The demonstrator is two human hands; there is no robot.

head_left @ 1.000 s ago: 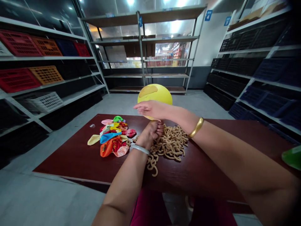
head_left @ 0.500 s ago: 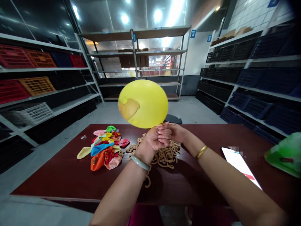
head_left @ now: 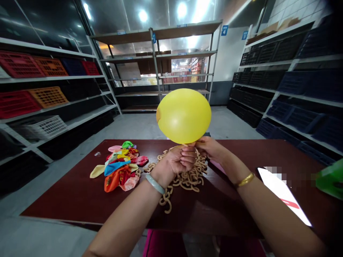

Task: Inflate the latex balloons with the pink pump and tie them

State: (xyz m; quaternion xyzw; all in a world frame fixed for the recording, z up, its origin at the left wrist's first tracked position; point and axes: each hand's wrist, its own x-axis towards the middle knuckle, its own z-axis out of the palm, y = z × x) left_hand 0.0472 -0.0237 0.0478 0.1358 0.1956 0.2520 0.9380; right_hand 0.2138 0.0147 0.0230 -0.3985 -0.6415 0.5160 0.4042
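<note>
An inflated yellow balloon [head_left: 184, 116], with an orange patch at its left edge, stands above the table. Closed around its neck is my left hand [head_left: 182, 159], just beneath the round body. My right hand [head_left: 210, 147] is closed against the balloon's base, beside the left one; its fingertips are partly hidden. Under both hands lies a heap of tan curved pieces [head_left: 191, 178], a few of them trailing toward me. Limp, uninflated balloons [head_left: 118, 167] in many colours form a pile left of the heap.
The dark red-brown table [head_left: 80, 194] carries a lit phone [head_left: 284, 196] at right and a green object [head_left: 331, 180] at its right edge. Something pink [head_left: 217, 166] shows below my right wrist. Shelves with crates [head_left: 48, 66] line both sides; a metal rack [head_left: 155, 66] stands behind.
The balloon has shifted right in view and turned, so its orange patch shows less. My right hand has drawn slightly apart from the left.
</note>
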